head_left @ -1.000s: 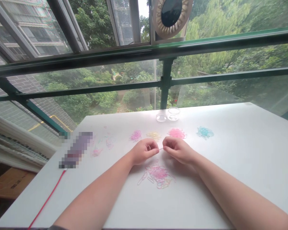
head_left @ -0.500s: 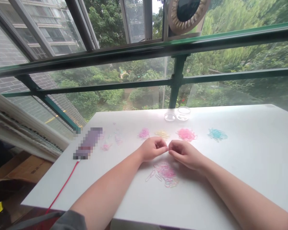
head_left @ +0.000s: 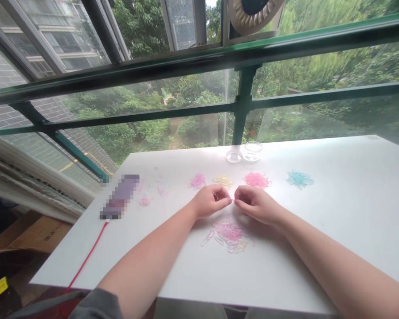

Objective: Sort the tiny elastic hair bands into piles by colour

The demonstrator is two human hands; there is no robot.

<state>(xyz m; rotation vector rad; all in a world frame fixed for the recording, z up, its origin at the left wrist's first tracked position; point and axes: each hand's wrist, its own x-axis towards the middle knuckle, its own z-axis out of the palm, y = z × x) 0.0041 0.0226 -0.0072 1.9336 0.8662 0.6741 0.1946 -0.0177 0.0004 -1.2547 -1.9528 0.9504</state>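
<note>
My left hand (head_left: 210,202) is closed in a pinch above the table, with its fingertips almost meeting those of my right hand (head_left: 257,204), which pinches too. A tiny pink piece, seemingly a paper clip (head_left: 232,200), shows between the fingertips; most of it is hidden. Just below the hands lies a loose mixed pile of paper clips (head_left: 231,235), mostly pink with some pale ones. Beyond the hands, sorted heaps lie in a row: purple clips (head_left: 197,180), yellow clips (head_left: 222,180), pink clips (head_left: 256,180) and blue clips (head_left: 299,178).
Small scattered clips (head_left: 145,201) lie on the left of the white table (head_left: 339,230). A blurred-out phone-like object (head_left: 121,197) with a red cable (head_left: 88,257) is near the left edge. A clear round jar (head_left: 252,152) and its lid (head_left: 233,157) stand at the back.
The view has tilted slightly, so the scene sits a little higher. Both hands stay in their pinch, and a bit of pink now shows between the fingertips.
</note>
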